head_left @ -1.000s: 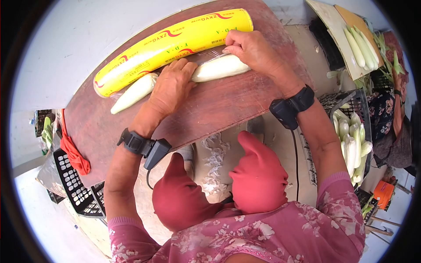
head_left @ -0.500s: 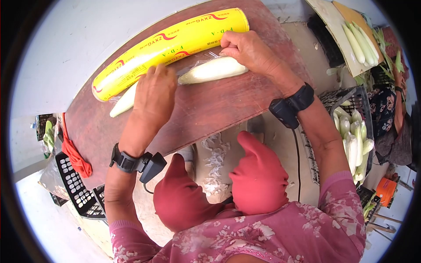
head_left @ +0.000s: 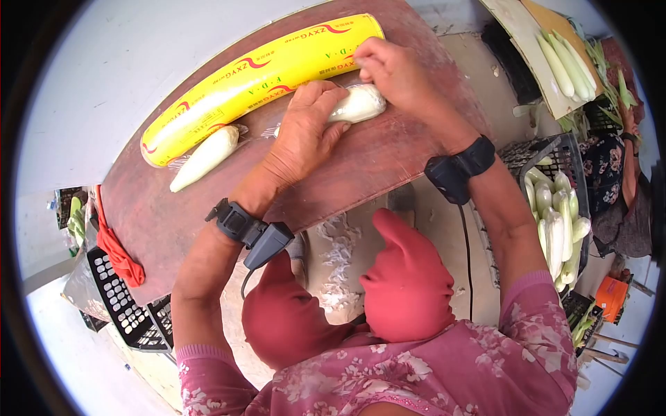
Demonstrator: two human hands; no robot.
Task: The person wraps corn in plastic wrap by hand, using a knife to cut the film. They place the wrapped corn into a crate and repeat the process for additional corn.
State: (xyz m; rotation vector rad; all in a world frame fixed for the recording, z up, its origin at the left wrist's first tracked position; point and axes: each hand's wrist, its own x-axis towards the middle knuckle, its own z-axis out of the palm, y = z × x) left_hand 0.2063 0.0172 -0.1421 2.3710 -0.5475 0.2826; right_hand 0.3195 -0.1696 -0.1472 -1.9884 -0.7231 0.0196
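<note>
A yellow roll of cling film (head_left: 260, 76) lies across the reddish table (head_left: 333, 166). Close in front of it, one pale peeled cob (head_left: 361, 104) lies partly wrapped in clear film. My left hand (head_left: 305, 125) is laid over that cob's left part, fingers curved round it. Just above the cob's right end, my right hand (head_left: 381, 66) is closed in a pinch by the roll; what it holds, if anything, is too small to make out. Another pale cob (head_left: 206, 158) rests at the roll's left end with film round its upper tip.
A black crate (head_left: 555, 208) of pale cobs stands at the right. Farther back are cobs on a board (head_left: 565, 66) and another person's arm (head_left: 630, 166). A red cloth (head_left: 119, 249) hangs off the table's left edge, above a black basket (head_left: 128, 305).
My left hand has moved right, from the left cob onto the right one, uncovering the left cob. My right hand has shifted slightly, and film now covers the right cob's end.
</note>
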